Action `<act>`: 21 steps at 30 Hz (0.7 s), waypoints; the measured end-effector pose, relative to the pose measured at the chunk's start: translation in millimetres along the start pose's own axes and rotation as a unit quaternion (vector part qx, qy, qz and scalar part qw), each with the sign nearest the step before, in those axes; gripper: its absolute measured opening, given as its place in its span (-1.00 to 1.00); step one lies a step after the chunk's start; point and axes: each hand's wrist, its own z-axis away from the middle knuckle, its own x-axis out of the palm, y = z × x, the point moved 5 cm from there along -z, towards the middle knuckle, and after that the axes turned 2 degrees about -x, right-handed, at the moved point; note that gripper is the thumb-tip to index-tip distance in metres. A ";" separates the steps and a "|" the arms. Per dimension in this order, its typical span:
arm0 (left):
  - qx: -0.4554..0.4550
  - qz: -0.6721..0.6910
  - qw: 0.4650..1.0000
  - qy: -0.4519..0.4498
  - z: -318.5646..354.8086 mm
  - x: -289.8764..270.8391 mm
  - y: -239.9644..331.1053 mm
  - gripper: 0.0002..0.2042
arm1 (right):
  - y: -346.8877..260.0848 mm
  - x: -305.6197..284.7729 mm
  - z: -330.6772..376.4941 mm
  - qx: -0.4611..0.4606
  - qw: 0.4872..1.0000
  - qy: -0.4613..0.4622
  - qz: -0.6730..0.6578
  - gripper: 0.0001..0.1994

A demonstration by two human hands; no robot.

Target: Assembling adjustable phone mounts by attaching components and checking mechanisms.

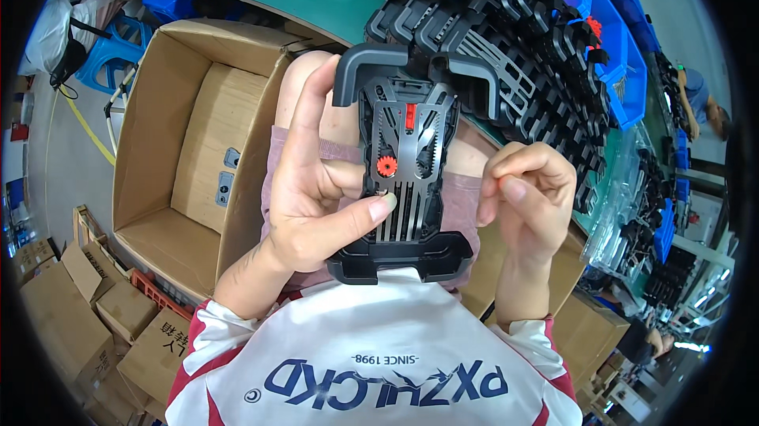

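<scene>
My left hand (312, 209) grips a black plastic bracket, like a phone holder (409, 213), above my lap. The thumb presses on its face near the lower left, and the index finger reaches up along its upper left arm. Metal strips, toothed tracks and a red gear (387, 166) on the left side show on the bracket's face. A small red piece (410, 116) sits in the slot near its top. To the right of the bracket and apart from it, my right hand (530, 197) is closed in a pinch; whatever lies between its fingertips is too small to make out.
Many similar black brackets (506, 54) are stacked on the green table (316, 1) ahead and right. Blue bins (628, 70) holding red parts stand beyond them. An open cardboard box (198, 149) containing a small metal-coloured piece is at my left. More cartons (118, 307) lie behind it.
</scene>
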 end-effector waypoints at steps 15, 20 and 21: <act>-0.033 -0.079 0.996 0.010 1.8 -2.8 2.5 -0.01 | -6.9 29.6 -5.3 -0.184 0.957 -0.058 0.218 -0.79; 0.007 -0.033 0.999 -0.014 1.7 6.2 1.6 -0.08 | -5.1 40.5 -4.0 -0.118 0.934 -0.089 0.325 -0.75; 0.004 -0.036 0.999 -0.017 2.2 5.0 1.2 -0.08 | -4.9 40.8 -3.8 -0.126 0.933 -0.097 0.322 -0.75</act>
